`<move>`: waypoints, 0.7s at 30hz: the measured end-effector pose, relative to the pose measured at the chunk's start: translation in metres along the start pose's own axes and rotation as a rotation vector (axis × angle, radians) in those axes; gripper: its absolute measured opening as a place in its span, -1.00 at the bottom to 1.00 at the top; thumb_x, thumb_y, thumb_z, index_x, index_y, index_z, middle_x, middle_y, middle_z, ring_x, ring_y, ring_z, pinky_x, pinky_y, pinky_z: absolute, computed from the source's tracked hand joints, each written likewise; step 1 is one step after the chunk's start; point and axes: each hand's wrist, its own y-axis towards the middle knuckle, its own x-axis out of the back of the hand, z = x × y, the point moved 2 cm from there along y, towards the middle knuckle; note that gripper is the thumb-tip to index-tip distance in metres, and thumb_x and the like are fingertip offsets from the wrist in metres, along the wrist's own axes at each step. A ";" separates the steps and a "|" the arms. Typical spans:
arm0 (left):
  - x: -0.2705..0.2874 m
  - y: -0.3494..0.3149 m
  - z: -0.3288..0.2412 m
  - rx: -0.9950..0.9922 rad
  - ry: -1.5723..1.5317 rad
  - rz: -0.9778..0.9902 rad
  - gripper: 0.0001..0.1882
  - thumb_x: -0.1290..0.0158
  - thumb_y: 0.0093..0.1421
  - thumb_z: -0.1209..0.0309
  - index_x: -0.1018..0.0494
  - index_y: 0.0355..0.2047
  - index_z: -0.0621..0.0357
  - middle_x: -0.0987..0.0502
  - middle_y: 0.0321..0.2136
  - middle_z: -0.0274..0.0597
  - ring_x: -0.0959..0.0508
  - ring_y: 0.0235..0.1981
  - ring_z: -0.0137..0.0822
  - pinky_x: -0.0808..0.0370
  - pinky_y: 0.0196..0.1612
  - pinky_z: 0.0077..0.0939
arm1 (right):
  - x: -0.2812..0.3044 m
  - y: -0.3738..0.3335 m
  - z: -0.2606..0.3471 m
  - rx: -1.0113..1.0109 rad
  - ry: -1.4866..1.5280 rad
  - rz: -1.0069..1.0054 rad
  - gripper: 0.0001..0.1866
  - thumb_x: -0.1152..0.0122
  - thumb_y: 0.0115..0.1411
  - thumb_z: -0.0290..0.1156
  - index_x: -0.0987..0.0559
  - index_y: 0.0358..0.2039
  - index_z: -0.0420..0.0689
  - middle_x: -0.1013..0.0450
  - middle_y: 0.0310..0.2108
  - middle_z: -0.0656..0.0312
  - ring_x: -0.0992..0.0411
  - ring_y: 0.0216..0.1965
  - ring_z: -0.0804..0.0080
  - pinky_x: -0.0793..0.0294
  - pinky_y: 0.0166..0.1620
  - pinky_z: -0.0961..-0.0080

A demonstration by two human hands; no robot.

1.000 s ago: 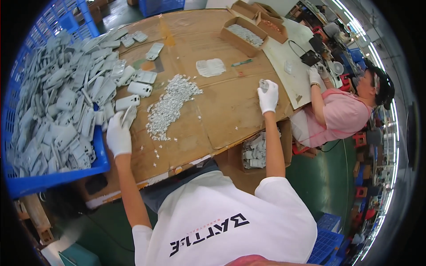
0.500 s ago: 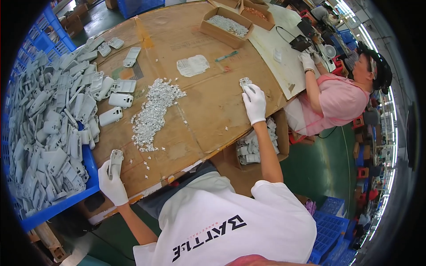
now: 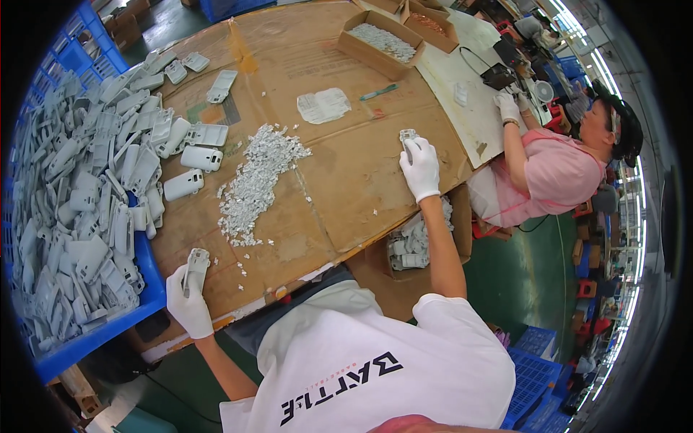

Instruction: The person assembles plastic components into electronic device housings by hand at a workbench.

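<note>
Cardboard-covered worktop (image 3: 354,184), green floor (image 3: 534,278) beyond. With my left hand (image 3: 189,307) I grip a pale grey plastic housing (image 3: 196,268) near the front edge; my right hand (image 3: 420,172) pinches a similar part (image 3: 408,135), mostly hidden. Heaped housings (image 3: 86,209) fill the blue crate (image 3: 148,268); a carton (image 3: 463,220) below holds pale pieces (image 3: 408,256). I judge much handling is left.

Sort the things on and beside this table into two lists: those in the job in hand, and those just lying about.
Likely in the job:
- casing, in the left hand
- pale part, in the right hand
- casing heap
- small-parts pile

Apparently lying about:
- teal stick
- white sheet
</note>
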 end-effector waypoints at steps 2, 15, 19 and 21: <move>-0.002 0.000 -0.001 0.004 -0.010 -0.005 -0.84 -0.08 0.20 0.63 -0.54 -0.20 0.26 -0.55 -0.32 -0.15 -0.55 -0.28 -0.25 -0.47 -0.14 -0.43 | 0.000 0.006 -0.001 0.003 0.004 0.021 -0.76 -0.25 0.08 -0.41 -0.55 -0.20 -0.15 -0.43 -0.13 0.07 -0.40 -0.12 0.02 -0.44 -0.03 0.14; -0.003 0.005 0.019 -0.070 0.252 -0.015 -0.69 -0.11 0.15 0.55 -0.49 -0.06 0.21 -0.52 -0.17 -0.05 -0.52 -0.09 -0.05 -0.44 -0.01 -0.24 | -0.007 0.010 0.003 0.038 -0.039 -0.016 -0.77 -0.22 0.02 -0.44 -0.52 -0.26 -0.15 -0.41 -0.23 0.05 -0.39 -0.20 0.01 -0.45 -0.09 0.10; -0.001 0.005 -0.017 -0.252 0.420 -0.257 -0.58 -0.15 0.12 0.52 -0.44 0.03 0.19 -0.47 0.01 0.00 -0.44 0.08 0.04 -0.35 0.17 -0.12 | 0.025 -0.011 0.089 0.127 0.194 -0.144 -0.69 -0.28 -0.01 -0.49 -0.49 -0.21 -0.12 -0.43 -0.20 0.03 -0.40 -0.16 -0.03 -0.43 -0.05 0.14; -0.003 -0.006 -0.056 -0.320 0.197 -0.245 -0.64 -0.18 0.12 0.50 -0.49 -0.04 0.18 -0.53 -0.06 -0.04 -0.46 0.05 0.01 -0.36 0.16 -0.12 | 0.056 -0.030 0.160 0.317 0.303 -0.151 -0.62 -0.33 -0.05 -0.54 -0.48 -0.17 -0.09 -0.43 -0.15 0.05 -0.41 -0.10 -0.02 -0.44 -0.03 0.15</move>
